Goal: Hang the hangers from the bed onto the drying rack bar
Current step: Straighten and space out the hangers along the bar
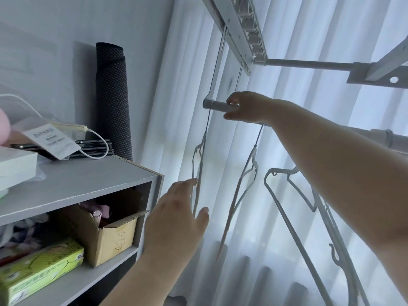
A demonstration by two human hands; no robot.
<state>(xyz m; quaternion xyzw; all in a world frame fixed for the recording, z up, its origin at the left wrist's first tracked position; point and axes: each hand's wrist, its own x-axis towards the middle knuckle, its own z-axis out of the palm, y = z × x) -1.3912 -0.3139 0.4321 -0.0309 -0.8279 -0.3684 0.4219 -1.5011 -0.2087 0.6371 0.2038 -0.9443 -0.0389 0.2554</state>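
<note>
Two bare hands show, the left hand point(176, 215) and the right hand point(247, 107). Behind each, the left forearm point(141, 279) and the right forearm point(342, 173) are uncovered as far as can be seen. The left hand's thumbnail point(205, 209) looks short and plain.

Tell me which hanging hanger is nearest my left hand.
The leftmost hanger, beside the shelf unit: fingertips of the left hand reach it; the others hang further right.

Single head-worn wide-angle view, tilted forward and up at the drying rack bar point(221, 106) against the curtain point(298, 29). Close in. Shelf unit point(88, 180) fills lower left.
</note>
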